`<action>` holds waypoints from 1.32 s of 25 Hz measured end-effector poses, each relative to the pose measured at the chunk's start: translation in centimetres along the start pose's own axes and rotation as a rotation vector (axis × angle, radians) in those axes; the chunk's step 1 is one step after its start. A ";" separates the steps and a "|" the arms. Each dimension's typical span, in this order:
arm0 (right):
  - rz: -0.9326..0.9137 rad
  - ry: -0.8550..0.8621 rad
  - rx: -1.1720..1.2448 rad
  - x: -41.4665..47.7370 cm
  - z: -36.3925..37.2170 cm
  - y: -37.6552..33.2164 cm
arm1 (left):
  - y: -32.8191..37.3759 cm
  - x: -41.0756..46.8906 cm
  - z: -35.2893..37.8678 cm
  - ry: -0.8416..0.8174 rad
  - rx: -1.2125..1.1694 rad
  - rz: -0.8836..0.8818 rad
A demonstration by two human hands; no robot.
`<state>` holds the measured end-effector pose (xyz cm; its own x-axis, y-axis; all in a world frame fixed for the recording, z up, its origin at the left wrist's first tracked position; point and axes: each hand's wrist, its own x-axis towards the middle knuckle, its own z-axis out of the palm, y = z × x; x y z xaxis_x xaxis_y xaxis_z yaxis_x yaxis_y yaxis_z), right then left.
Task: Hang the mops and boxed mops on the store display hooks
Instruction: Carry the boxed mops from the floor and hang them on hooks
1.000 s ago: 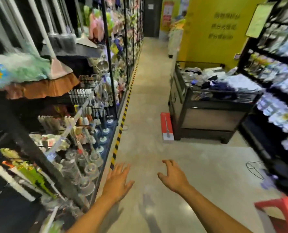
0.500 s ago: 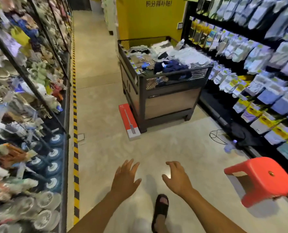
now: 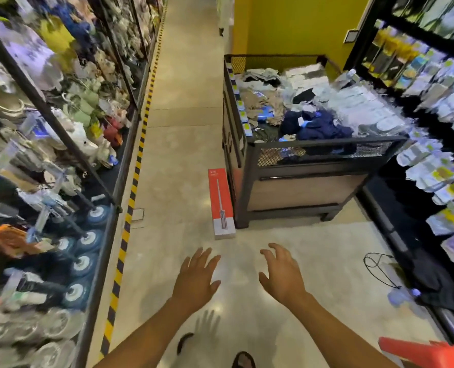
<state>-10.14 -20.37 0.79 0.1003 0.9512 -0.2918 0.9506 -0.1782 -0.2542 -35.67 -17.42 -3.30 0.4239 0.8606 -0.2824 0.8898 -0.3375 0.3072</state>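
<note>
A long red and white boxed mop [image 3: 221, 203] lies flat on the aisle floor, against the left side of a dark bin. My left hand [image 3: 196, 278] is stretched out low over the floor, fingers spread and holding nothing, a short way in front of the box's near end. My right hand [image 3: 281, 273] hovers beside it, fingers loosely bent, also holding nothing. On the left, a display rack [image 3: 106, 197] carries hung goods, including round blue and white mop heads [image 3: 88, 241].
A dark wire-topped bin [image 3: 297, 166] full of socks and cloths stands ahead on the right. Shelving with packets [image 3: 438, 107] lines the right side. An orange plastic stool [image 3: 432, 354] sits at bottom right. Yellow-black tape [image 3: 130, 205] edges the left rack. A loose black cable [image 3: 379, 266] lies on the floor.
The view has swung right and moved up the aisle, so the boxed mop now lies closer in front of my hands. Both hands stay outstretched and hold nothing.
</note>
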 end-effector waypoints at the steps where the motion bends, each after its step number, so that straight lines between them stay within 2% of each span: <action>1: -0.020 -0.011 -0.015 2.0 -0.1 -0.4 | -0.6 1.4 -0.4 -0.009 -0.006 -0.016; 5: -0.043 -0.072 -0.015 11.0 -0.1 -2.7 | -4.6 8.3 -1.2 -0.019 -0.061 -0.098; 11: 0.003 -0.150 0.028 23.1 0.5 -6.3 | -11.0 19.8 -2.4 -0.132 -0.050 -0.082; 15: 0.053 -0.230 0.060 31.1 2.4 -6.7 | -15.0 27.4 -1.9 -0.199 -0.084 -0.084; 19: 0.080 -0.286 0.073 39.1 6.5 -5.5 | -17.4 34.5 0.8 -0.231 -0.147 -0.157; 22: 0.095 -0.355 0.089 44.4 12.1 -3.5 | -18.8 39.2 5.3 -0.254 -0.166 -0.207; 28: 0.101 -0.495 0.092 52.2 25.7 1.2 | -22.4 46.9 18.7 -0.377 -0.209 -0.277; 33: 0.188 -0.511 0.184 58.2 36.5 5.2 | -24.5 52.6 29.4 -0.409 -0.468 -0.389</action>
<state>-10.06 24.92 -51.18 0.0638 0.6644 -0.7447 0.8587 -0.4168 -0.2983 -30.24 24.94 -52.38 0.2021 0.6432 -0.7386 0.8623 0.2406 0.4456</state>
